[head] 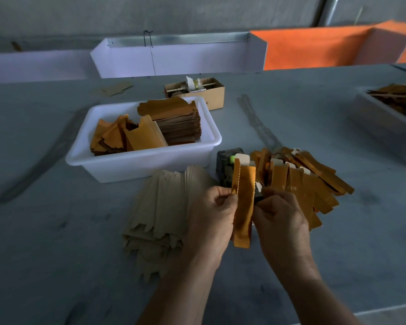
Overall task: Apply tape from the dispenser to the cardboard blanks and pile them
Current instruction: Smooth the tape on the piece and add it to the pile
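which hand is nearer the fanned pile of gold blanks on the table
Right. The right hand sits at the near edge of the fanned gold pile, partly overlapping it. The left hand is across the held gold blank, over the beige stack.

Setting: small packaging workshop or hand-assembly line. Evidence: long grey worktable (56,242) against a bare concrete wall (150,12); white plastic tub (136,165) holding stacked gold-faced cardboard blanks (178,123); a second tub (384,123) at right, similarly filled; loose piles of blanks (314,181) (dozens, fanned out) on the table; open carton (204,90) of supplies; white and orange partition boards (178,59) behind the table.
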Motion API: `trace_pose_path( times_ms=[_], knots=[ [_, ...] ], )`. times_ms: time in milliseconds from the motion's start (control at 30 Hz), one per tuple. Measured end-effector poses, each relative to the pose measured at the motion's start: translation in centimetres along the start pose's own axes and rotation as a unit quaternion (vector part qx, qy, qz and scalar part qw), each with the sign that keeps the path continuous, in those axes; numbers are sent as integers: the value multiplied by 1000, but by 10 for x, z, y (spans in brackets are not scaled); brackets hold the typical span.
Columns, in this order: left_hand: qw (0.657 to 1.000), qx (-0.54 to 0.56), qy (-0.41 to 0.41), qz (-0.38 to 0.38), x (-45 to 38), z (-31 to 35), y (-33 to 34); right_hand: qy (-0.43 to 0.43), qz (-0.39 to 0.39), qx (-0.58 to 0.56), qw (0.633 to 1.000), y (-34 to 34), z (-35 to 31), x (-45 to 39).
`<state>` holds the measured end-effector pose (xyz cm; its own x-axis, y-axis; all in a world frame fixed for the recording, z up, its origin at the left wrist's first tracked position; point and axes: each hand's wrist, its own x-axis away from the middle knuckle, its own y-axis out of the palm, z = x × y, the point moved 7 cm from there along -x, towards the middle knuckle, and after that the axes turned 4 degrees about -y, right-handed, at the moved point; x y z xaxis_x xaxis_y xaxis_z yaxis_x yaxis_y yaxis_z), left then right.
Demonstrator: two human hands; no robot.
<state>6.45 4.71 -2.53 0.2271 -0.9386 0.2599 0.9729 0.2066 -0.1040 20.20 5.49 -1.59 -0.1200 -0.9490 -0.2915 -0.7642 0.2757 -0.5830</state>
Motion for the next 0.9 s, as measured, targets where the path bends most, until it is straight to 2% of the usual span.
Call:
trace_pose_path(
  times_ms=[133, 200, 267, 367, 400, 467, 533, 633, 900],
  knots=[
    [1000, 9, -4, 0, 0, 2, 0, -26, -2, 32, 999, -4, -6, 1],
    [999, 27, -15, -8, 0, 2, 0, -42, 19, 18, 999, -14, -9, 5],
    [998, 51, -27, -27, 2, 2, 1, -23, 20, -21, 999, -23, -7, 7],
    [995, 81, -46, -46, 9, 1, -1, 77, -43, -195, 977, -28, -1, 7],
    [994, 84, -49, -49, 11, 1, -2, 94, -76, -243, 962, -27, -4, 7],
    [995, 71, -45, -46, 16, 3, -4, 88, -141, -269, 949, -25, -12, 8],
    [997, 55, -33, -36, 20, 6, -8, 54, -189, -262, 945, -25, -23, 9],
    [999, 40, -11, -30, 25, 12, -11, 2, -220, -225, 949, -25, -36, 9],
    [999, 22, -10, -45, 31, 15, -11, -62, -211, -100, 970, -23, -45, 6]
  ],
)
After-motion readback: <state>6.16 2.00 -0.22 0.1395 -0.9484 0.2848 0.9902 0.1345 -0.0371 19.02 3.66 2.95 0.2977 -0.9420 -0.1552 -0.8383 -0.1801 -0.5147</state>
